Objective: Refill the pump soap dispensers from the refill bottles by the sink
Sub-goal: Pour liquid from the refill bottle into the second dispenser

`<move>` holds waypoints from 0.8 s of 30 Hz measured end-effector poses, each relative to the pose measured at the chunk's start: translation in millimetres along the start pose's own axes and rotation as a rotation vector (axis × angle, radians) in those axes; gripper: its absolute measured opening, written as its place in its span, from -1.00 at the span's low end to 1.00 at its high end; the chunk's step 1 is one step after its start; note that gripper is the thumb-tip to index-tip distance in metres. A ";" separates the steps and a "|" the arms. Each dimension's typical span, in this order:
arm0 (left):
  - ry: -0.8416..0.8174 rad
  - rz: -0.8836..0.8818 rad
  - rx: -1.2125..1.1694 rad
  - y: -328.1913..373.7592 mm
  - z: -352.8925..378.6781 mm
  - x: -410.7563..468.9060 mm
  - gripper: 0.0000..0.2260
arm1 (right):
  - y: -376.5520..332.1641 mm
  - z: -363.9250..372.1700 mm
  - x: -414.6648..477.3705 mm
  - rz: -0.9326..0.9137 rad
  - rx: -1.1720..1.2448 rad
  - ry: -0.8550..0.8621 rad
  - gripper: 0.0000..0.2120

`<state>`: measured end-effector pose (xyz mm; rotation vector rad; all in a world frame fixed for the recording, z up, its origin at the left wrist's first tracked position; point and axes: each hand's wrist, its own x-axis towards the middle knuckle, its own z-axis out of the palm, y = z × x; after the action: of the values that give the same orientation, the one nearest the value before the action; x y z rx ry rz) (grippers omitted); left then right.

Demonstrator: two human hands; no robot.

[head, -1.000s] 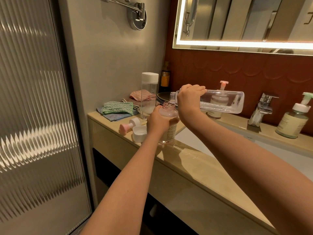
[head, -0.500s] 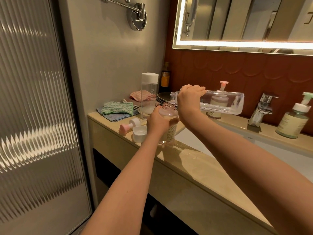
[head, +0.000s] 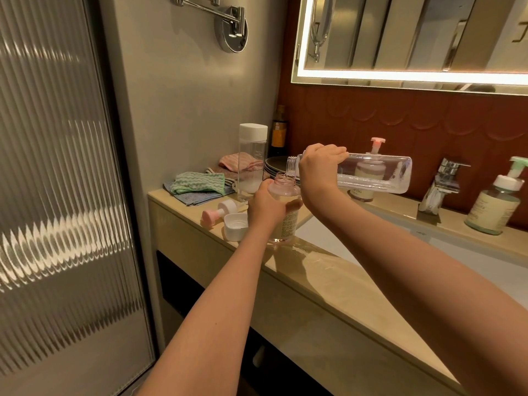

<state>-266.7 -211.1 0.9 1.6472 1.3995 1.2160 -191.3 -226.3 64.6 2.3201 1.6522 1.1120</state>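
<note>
— Beige stone counter runs under the lit mirror, and you are at its left end, beside the ribbed glass door.

— Your left hand is wrapped round the open dispenser bottle. It stands upright on the counter at the left edge of the sink, with no pump on its neck.

— Your right hand clenches the neck end of the clear refill bottle. You hold it almost level, mouth to the left, just above the dispenser's opening.

— A little liquid lies along its lower side. Whether any is running out, I cannot tell.

— Left of your left hand, the pink pump head lies on its side, just beside a white cap turned open side up.

— Farther back, a second clear bottle with a white lid stands upright near folded cloths.

— Along the far wall to your right stand a pink-pump dispenser, the faucet and a green-pump dispenser.
</note>
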 end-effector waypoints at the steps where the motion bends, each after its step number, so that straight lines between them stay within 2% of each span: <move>1: 0.000 0.001 0.001 -0.2 0.0 0.1 -0.35 | 0.1 -0.2 -0.1 -0.003 0.000 0.007 -0.56; 10: 0.006 0.007 -0.003 -1.9 1.4 3.0 -0.34 | -1.3 -1.7 -0.2 0.033 -0.016 -0.046 -0.53; 14: -0.010 0.008 0.005 -4.1 2.8 6.0 -0.32 | 5.2 -3.6 -1.5 0.051 0.113 -0.112 -0.51; 18: -0.035 0.013 0.017 -5.9 2.9 10.1 -0.33 | 12.4 -3.3 -3.7 0.055 0.225 -0.161 -0.40; 21: -0.071 0.012 0.020 -7.9 1.5 12.9 -0.26 | 16.8 2.1 -3.0 0.037 0.316 -0.182 -0.49; 24: -0.124 0.023 0.040 -6.4 -1.7 13.5 -0.10 | 21.4 11.0 -1.1 0.033 0.423 -0.181 -0.56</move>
<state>-270.6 -196.8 -1.1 1.7400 1.3391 1.0853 -168.0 -232.4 65.7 2.6029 1.9342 0.5717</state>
